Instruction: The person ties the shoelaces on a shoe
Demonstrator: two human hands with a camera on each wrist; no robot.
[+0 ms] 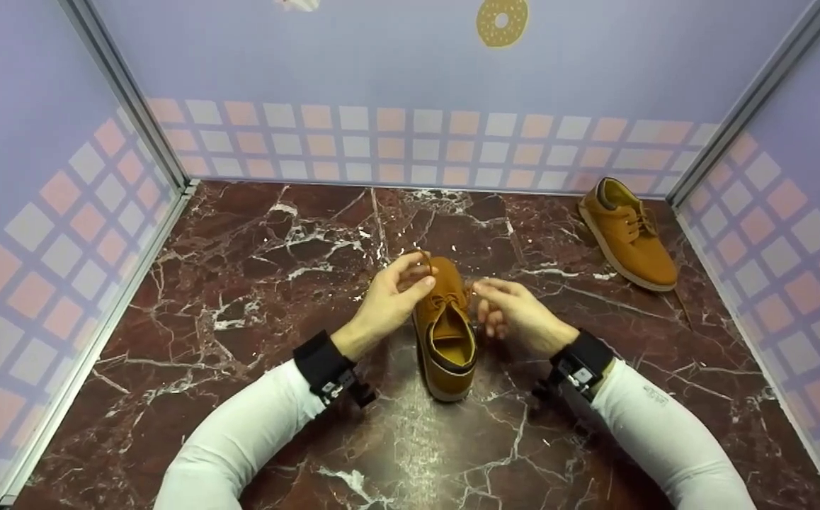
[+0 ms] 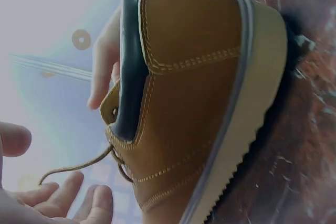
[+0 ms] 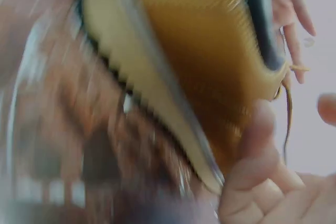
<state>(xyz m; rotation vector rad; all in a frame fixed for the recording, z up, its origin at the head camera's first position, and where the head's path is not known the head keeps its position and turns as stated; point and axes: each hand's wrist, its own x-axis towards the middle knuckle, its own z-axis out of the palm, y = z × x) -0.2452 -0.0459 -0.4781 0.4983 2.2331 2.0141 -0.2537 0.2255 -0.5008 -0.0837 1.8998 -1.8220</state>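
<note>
A tan lace-up shoe (image 1: 447,354) rests on the marbled surface, heel toward me, between both hands. My left hand (image 1: 392,301) is beside its left front, thumb and fingers spread apart. In the left wrist view a shoelace (image 2: 79,169) runs from the eyelets to the fingertips of that left hand (image 2: 58,203), with the thumb clear of it. On the shoe's other side is my right hand (image 1: 520,312), lower fingers loosely bent. The right wrist view is blurred; there a lace (image 3: 288,124) passes between the parted thumb and fingers of my right hand (image 3: 268,182).
A matching tan shoe (image 1: 633,241) stands at the back right, with a loose lace (image 1: 682,308) trailing from it. Patterned panels (image 1: 410,145) enclose the marbled surface (image 1: 275,425) at the back and both sides.
</note>
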